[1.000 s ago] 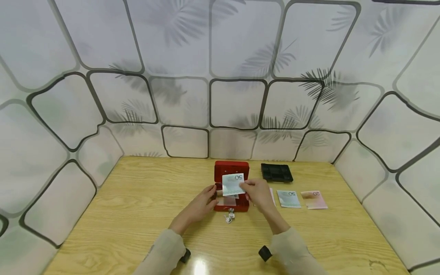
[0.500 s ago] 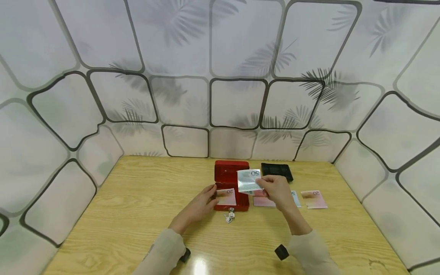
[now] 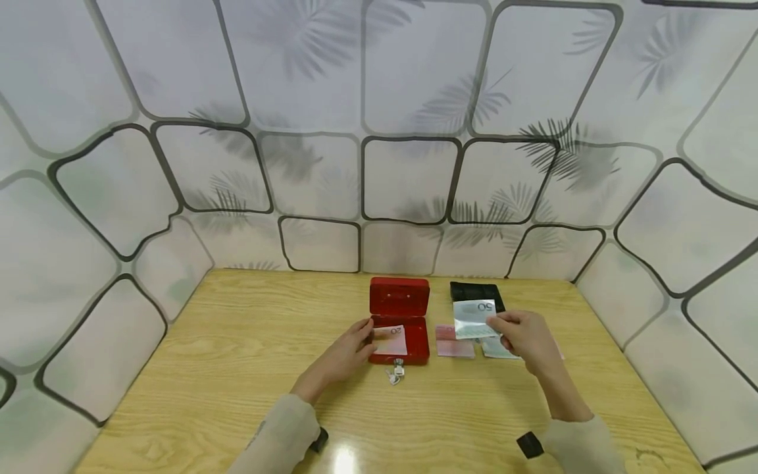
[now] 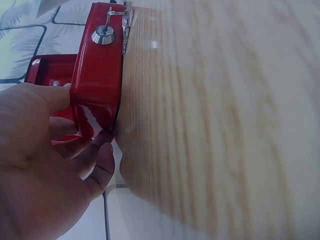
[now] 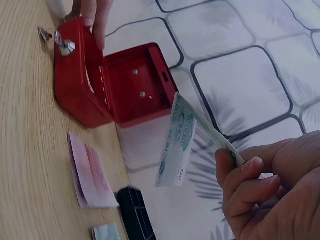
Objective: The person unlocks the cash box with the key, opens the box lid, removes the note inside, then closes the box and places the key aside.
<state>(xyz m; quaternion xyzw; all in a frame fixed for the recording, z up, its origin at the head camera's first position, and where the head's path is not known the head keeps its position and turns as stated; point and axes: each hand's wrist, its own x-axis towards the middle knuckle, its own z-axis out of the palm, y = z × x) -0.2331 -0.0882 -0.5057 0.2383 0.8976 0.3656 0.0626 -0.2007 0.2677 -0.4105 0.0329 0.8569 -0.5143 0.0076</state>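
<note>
Centre frame: left hand [image 3: 349, 352] grips open red cash box [image 3: 398, 320], one note probably inside; right hand [image 3: 527, 336] pinches 50 note [image 3: 474, 318] above notes on tabletop [image 3: 237, 342].

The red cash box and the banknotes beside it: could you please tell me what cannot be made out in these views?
- Inside of the red cash box, head view: a note covers its floor; anything beneath is hidden.
- Notes on the table, head view: the right hand and its held banknote cover several.
- Black tray, right wrist view: cut off by the bottom edge.
- Keys, left wrist view: blurred.
</note>
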